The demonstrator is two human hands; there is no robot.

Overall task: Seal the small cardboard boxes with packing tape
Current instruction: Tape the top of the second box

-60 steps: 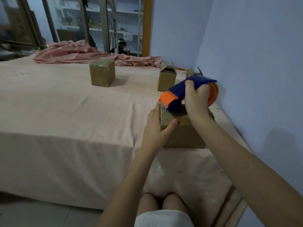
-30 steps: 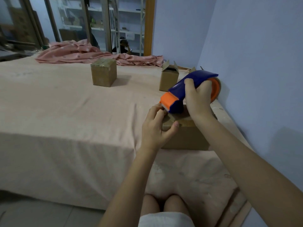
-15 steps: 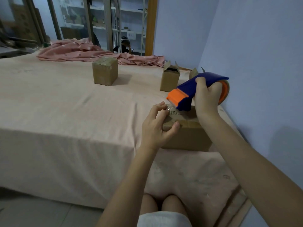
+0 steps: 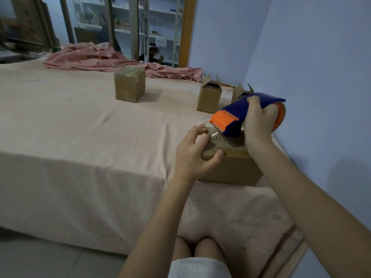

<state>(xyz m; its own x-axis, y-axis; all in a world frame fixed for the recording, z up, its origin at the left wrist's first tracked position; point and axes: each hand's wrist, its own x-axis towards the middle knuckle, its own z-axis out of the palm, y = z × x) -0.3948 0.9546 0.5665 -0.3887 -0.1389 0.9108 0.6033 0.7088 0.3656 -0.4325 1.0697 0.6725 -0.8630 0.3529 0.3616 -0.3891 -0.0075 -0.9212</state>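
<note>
Our right grip [image 4: 259, 123] is wrapped around the blue and orange tape dispenser [image 4: 236, 115], fingers curled over its top, holding it tilted with the orange nose just above the nearest box [image 4: 230, 163]. Our left grip [image 4: 192, 151] has its fingertips pinched together at the loose end of the clear tape [image 4: 213, 134] by the dispenser's nose, while the thumb [image 4: 217, 154] presses on the box's near top edge.

We take that nearest box as our landmark. It sits on the pink-covered bed [image 4: 80, 137], close to the bed's front edge and near the wall. Beyond it stand two open boxes, one [image 4: 208, 97] with flaps up and another [image 4: 240, 92] partly hidden behind the dispenser. Further off to the left of it stands a taped box [image 4: 129, 84]. A crumpled pink cloth [image 4: 100, 59] lies at the far edge of the bed.

We judge the box light and fairly stiff at its edges but soft across the flaps, so it would slide or dent on the yielding bed; steadying it at a top edge or corner looks wiser than pressing mid-flap. The tape is thin, sticky and prone to folding onto itself, so we would hold only its very end and keep it taut. The dispenser is rigid and best held around its body, clear of the cutter at the nose.
</note>
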